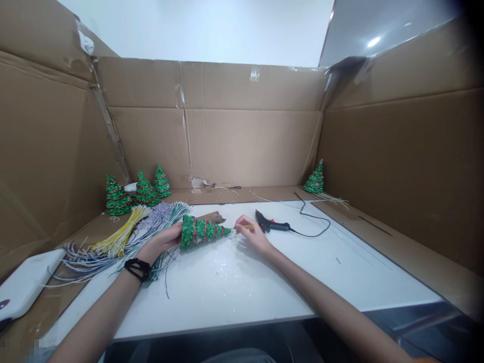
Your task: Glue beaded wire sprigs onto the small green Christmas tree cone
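Observation:
My left hand (169,238) is closed around the wide base of a small green Christmas tree (204,232) with red garland. The tree lies on its side above the white board, its tip pointing right. Beside that tip, my right hand (255,237) pinches a thin stick with a tan handle (248,227), its point close to the tip. A clear or silvery bit shows at the tip, too small to make out. Just beyond my right hand lies a black glue gun (273,225) with a red nozzle and trigger. Glitter is scattered on the white board (227,297) below.
Bundles of thin stems, yellow (123,234), lavender (157,218) and green (177,209), lie at the left. Three more trees (138,190) stand at the back left, another tree (315,179) at the back right. A white box-like object (30,277) sits far left. Cardboard walls (249,141) enclose the table.

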